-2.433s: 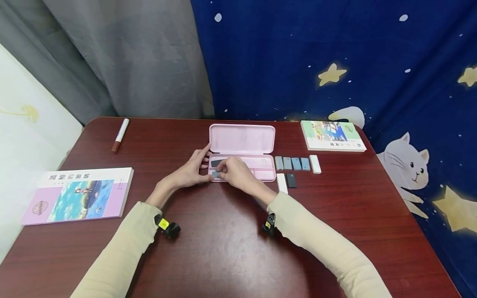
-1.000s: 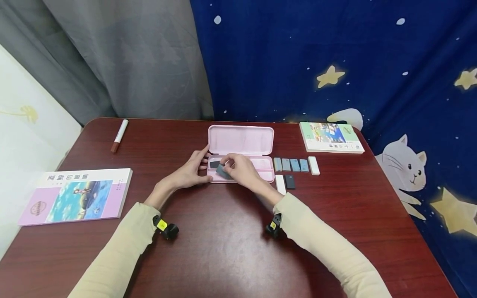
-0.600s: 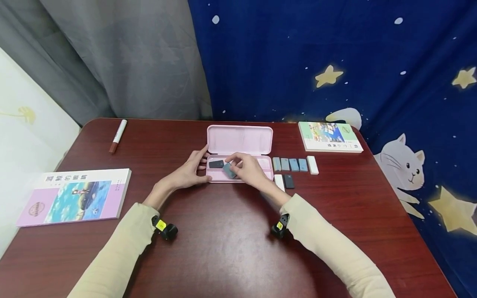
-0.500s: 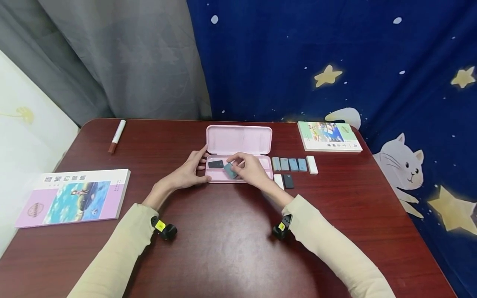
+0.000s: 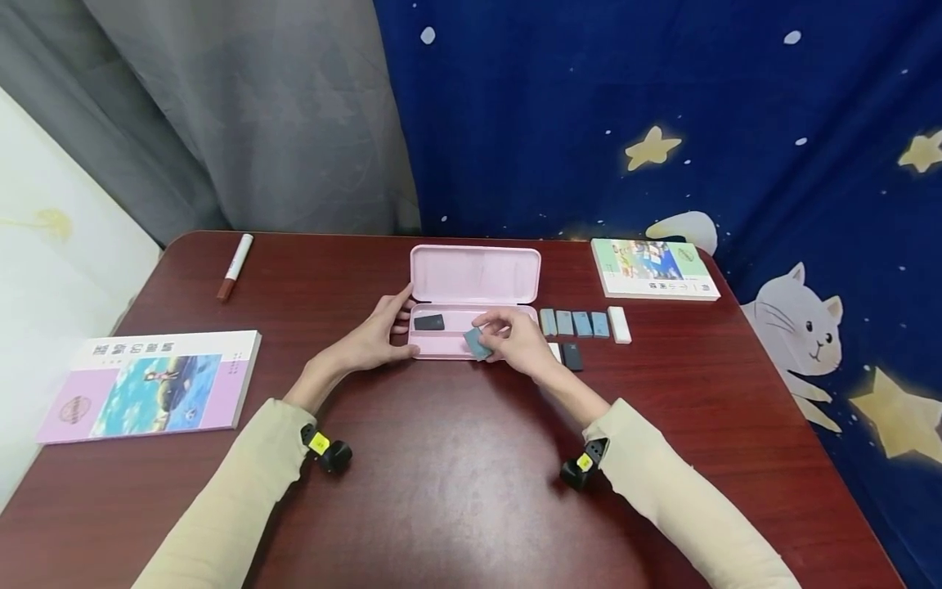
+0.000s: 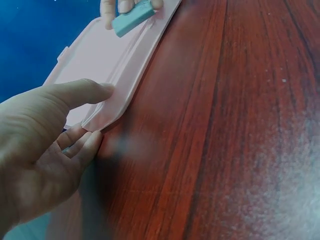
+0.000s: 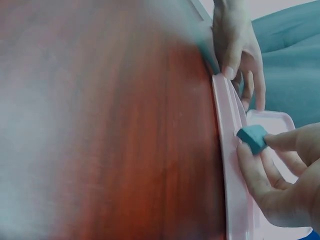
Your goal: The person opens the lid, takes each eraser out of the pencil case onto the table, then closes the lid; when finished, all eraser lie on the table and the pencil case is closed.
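Note:
A pink pencil case lies open on the table, its lid tipped back behind the tray. My left hand holds the left end of the case. In the left wrist view its thumb lies on the rim and several fingers reach around the corner. Between thumb and fingers, my right hand pinches a blue-green eraser. This eraser hangs tilted over the right half of the case, close above the front compartment, as the right wrist view also has it. A dark eraser lies in the back left of the tray.
Right of the case is a row of several blue-grey erasers ending in a white eraser. A dark eraser sits in front, beside a partly covered white one. Books and a marker lie further out.
My right hand has lifted the blue-green eraser from the case's front left compartment and carried it rightward, turning it on the way. The left hand stays at the case's left end.

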The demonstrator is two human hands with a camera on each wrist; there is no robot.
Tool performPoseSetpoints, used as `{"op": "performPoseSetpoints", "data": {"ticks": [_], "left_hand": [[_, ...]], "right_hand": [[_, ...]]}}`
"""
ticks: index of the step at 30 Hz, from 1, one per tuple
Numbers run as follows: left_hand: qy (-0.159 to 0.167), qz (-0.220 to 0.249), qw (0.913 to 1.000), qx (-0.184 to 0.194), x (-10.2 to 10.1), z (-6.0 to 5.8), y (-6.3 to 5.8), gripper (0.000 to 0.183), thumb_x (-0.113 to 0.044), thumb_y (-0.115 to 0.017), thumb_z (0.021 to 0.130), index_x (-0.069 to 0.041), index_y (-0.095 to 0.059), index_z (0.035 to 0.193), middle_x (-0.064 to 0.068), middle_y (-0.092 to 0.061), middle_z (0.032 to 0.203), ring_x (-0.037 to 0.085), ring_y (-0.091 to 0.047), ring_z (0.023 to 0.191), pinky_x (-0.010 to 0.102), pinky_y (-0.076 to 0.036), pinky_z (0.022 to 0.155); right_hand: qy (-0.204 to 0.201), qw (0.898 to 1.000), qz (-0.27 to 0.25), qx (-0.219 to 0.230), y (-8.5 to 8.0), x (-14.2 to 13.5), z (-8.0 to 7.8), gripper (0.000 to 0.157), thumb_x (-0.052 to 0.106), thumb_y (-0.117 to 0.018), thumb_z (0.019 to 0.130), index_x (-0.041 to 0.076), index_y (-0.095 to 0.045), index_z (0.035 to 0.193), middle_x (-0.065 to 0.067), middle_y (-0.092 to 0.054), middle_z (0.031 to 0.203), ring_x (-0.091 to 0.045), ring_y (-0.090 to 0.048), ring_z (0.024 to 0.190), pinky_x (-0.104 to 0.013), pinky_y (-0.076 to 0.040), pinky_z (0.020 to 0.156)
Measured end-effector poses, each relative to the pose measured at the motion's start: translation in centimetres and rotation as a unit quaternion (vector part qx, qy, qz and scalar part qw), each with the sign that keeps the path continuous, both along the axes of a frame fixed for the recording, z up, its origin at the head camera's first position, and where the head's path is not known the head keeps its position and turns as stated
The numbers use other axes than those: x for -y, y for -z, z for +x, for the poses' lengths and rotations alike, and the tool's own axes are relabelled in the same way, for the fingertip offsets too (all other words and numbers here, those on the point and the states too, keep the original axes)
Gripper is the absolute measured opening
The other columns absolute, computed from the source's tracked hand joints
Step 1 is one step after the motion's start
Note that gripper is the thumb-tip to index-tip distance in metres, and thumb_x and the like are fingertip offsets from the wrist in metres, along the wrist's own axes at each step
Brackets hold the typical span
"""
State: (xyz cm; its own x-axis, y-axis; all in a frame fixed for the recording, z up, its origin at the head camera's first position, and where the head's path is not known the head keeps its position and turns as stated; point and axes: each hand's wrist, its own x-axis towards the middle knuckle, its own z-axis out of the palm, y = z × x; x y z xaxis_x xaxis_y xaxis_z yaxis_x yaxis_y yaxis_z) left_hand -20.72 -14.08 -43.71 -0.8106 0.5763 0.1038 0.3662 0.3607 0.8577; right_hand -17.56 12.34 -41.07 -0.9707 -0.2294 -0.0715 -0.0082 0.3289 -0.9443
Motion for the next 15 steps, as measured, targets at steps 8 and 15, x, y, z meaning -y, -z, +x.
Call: {"op": "performPoseSetpoints", "data": {"ticks": [8,15], "left_hand": [[-0.001,-0.021,0.9995,-0.022,-0.03,0.06,0.01,0.1,0.003,-0.075,0.078,0.005,-0.007,0.152,0.025,-0.031,0.132,0.035,-0.042,0.113,0.045,-0.046,0.092],[-0.007,-0.013,0.9996,-0.022,-0.11,0.09,0.22,0.099,0.003,-0.076,0.078,0.005,-0.01,0.152,0.026,-0.03,0.134,0.034,-0.043,0.113,0.044,-0.047,0.093]], "right_hand": [[0.004,1.0,-0.014,0.023,0.05,-0.1,0.48,0.022,-0.007,-0.063,0.089,-0.007,-0.064,0.11,-0.018,-0.063,0.087,-0.02,-0.061,0.073,-0.041,-0.059,0.064],[-0.008,0.998,-0.039,0.04,-0.14,-0.7,0.41,0.025,-0.006,-0.061,0.09,-0.01,-0.061,0.114,-0.021,-0.063,0.092,-0.021,-0.061,0.075,-0.043,-0.059,0.067]]}}
